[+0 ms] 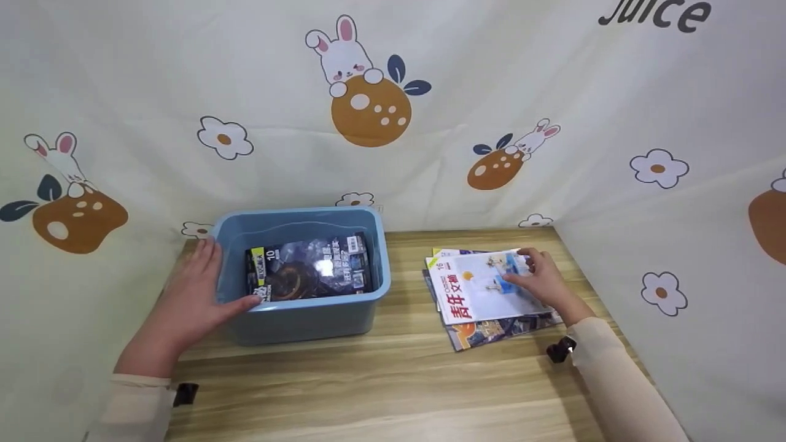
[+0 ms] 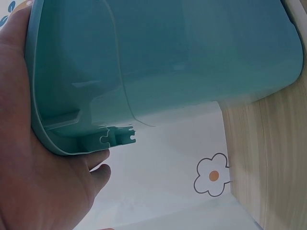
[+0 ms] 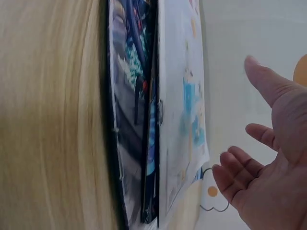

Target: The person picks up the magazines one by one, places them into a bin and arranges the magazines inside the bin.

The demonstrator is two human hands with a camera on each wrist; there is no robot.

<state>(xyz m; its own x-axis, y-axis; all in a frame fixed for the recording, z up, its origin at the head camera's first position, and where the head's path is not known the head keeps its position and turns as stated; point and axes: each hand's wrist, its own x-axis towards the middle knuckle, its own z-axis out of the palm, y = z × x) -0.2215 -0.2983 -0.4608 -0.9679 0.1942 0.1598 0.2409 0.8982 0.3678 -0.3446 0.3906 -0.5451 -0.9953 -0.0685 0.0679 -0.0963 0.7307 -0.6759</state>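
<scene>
A blue plastic bin (image 1: 307, 316) stands on the left, with a dark magazine (image 1: 313, 267) lying in it. My left hand (image 1: 193, 301) grips its near left corner, thumb over the front rim and fingers along the left side. In the left wrist view, the fingertips (image 2: 100, 175) curl below the rim. Over on the right lies a stack of magazines, a white one (image 1: 479, 294) with red lettering on top of darker ones (image 1: 516, 328). Above the far right part of the white cover, my right hand (image 1: 546, 282) has its thumb and fingers spread, apart from the paper.
The wood-grain table (image 1: 405, 387) carries both the bin and the stack. Pale cloth walls (image 1: 430, 159) with rabbit and flower prints rise behind and on both sides; the bin stands close to the back one.
</scene>
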